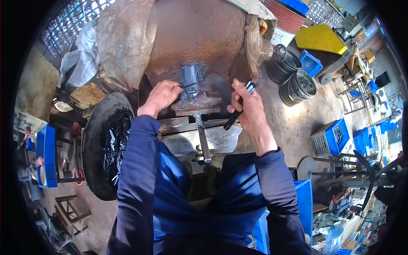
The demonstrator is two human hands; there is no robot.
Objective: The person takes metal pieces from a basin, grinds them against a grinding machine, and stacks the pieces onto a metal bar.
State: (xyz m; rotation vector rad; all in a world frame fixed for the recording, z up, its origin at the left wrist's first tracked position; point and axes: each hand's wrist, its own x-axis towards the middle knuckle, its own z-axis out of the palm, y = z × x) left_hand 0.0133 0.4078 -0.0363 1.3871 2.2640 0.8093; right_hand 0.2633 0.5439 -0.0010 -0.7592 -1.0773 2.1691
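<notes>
My left hand (163, 97) is closed in a pinch at the left of a shiny metal block (190, 75) on a rusty machine. A thin dark strip (183, 86) runs from its fingertips towards the block's lower front. My right hand (251, 106) is wrapped round a bundle of dark strips (232, 120). Light-coloured ends of the bundle show above the thumb, and its dark ends stick out below the fingers. Between the hands sits a rough metal ledge (197, 105), with a metal bar (204, 144) pointing towards me beneath it.
On my left a round black pan (94, 144) holds many loose dark strips. Black buckets (293, 95) stand at the right, beyond a hanging cloth (253, 49). A crate (325, 140) and a black-bladed fan (367, 170) are further right. A wooden stool (72, 212) stands lower left.
</notes>
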